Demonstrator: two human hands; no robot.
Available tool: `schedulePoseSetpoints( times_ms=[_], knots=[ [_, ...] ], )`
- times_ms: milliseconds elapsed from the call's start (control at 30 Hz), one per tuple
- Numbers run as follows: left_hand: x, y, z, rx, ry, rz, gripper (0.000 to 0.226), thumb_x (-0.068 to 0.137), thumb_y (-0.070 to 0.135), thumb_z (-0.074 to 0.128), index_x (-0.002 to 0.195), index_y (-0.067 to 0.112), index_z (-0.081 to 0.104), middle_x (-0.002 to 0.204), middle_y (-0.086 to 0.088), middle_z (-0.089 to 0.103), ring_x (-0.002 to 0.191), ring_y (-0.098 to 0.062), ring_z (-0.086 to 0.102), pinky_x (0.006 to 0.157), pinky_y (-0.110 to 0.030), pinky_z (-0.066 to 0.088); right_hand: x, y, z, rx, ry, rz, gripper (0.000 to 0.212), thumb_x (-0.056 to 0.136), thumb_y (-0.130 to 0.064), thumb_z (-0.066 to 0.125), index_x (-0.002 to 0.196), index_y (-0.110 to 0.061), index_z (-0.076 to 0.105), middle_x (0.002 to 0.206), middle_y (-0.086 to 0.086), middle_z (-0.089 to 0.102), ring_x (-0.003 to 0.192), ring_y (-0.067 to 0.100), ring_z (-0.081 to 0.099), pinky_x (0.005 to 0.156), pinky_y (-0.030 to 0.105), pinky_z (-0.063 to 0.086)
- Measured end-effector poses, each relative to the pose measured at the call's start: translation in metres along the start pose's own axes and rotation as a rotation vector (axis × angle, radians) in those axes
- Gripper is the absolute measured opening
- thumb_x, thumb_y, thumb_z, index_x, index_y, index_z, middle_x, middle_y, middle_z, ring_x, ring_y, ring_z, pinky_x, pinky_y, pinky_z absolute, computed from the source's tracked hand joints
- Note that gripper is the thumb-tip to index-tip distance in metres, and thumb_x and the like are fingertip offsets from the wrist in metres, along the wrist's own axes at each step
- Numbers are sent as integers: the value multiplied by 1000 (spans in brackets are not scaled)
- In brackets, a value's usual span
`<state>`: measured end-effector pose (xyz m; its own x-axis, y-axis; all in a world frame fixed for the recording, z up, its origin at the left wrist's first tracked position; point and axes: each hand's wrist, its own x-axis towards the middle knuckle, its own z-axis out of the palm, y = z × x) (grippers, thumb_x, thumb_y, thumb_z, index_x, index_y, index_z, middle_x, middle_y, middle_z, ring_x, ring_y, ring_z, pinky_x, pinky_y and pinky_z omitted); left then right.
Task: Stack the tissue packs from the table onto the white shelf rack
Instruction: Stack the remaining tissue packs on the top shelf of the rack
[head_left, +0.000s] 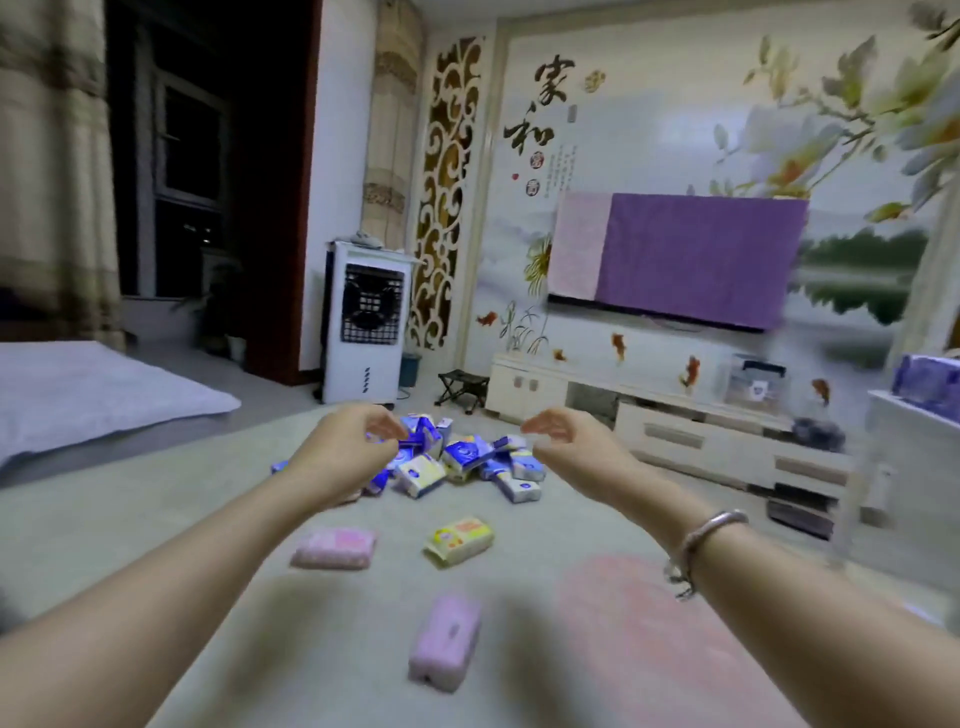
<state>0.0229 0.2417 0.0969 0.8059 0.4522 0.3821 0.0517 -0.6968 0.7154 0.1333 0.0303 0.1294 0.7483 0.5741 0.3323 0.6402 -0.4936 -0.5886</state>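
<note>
A pale table (156, 519) fills the lower frame from nine o'clock round to four o'clock; at two o'clock hangs a screen under a purple cloth (696, 260), with a low cream cabinet (675, 431) beneath it; at eleven o'clock stands a white air cooler (366, 322); at three o'clock, at the blurred right edge, a white shelf rack (904, 441) carries purple-wrapped packs (930, 382) on top; near centre a heap of blue-and-white tissue packs (467, 460) lies on the table, with a yellow pack (460, 540) just toward six o'clock of it, a pink pack (335, 546) at seven o'clock, and a lilac pack (445, 642) nearer still at six; both bare forearms reach toward the heap; the left hand (348, 447) hovers over the heap's nine o'clock side, fingers curled but spread, gripping nothing; the right hand (566, 441), with a silver bangle (706, 535) on its wrist, hangs at the heap's three o'clock side, fingers likewise loose and apart, holding nothing.
</note>
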Motion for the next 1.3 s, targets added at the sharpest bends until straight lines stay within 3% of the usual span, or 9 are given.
schedulePoseSetpoints(
  times_ms=[100,200,333,567,733,900,1100,1200,1300],
  knots=[
    [6,-53,0,30,29,-85,19,81,5,60,90,20,64,95,0,68,76,-10,61,59,-15,44,22,21,54,-48,-40,13,30,83,-5,52,110,-9,65,111,9,65,104,23,60,73,24,44],
    [17,-94,13,99,19,-173,26,79,18,69,103,20,61,98,2,65,84,-16,60,67,-23,43,41,39,94,-93,-115,10,39,82,-5,52,118,-14,63,105,-6,62,99,15,53,70,19,40],
    [36,-135,39,220,-21,-266,52,69,40,66,117,25,53,111,2,60,103,-22,55,88,-34,47,65,57,138,-134,-144,-11,41,83,-9,53,121,-21,58,130,3,54,121,17,47,91,22,35],
    [81,-163,62,277,164,-310,92,70,63,67,146,42,21,157,2,17,141,-31,15,115,-44,19,115,60,189,-126,-131,-171,40,86,-16,54,126,-24,55,129,4,49,126,22,39,100,28,31],
    [93,-172,67,413,60,-296,86,68,75,58,143,51,22,154,0,27,144,-30,5,115,-48,1,158,59,221,-307,-137,-111,54,86,-28,55,139,-31,42,149,11,31,140,31,24,113,42,24],
    [96,-171,71,175,186,-178,54,78,59,62,126,40,46,122,-3,55,129,-27,33,110,-40,22,167,54,240,-284,-206,-120,50,86,-15,47,133,-32,52,140,9,44,133,34,34,106,38,29],
    [92,-164,80,-101,90,-101,28,85,24,52,111,31,43,105,-5,51,98,-32,53,81,-35,45,140,54,218,-183,-234,-191,47,85,-13,58,131,-23,55,128,4,56,118,24,50,98,29,38],
    [85,-153,74,-298,77,-136,32,87,5,45,112,26,47,95,-3,51,70,-21,50,59,-26,38,127,53,198,-82,-265,-153,51,80,-11,61,129,-19,52,123,0,56,113,16,52,89,21,40],
    [76,-138,66,-535,151,-223,42,86,-2,43,105,34,54,100,-4,57,76,-21,55,67,-32,46,113,54,173,6,-184,-63,39,79,-8,60,117,-17,53,107,2,59,88,14,54,70,12,42]
  ],
)
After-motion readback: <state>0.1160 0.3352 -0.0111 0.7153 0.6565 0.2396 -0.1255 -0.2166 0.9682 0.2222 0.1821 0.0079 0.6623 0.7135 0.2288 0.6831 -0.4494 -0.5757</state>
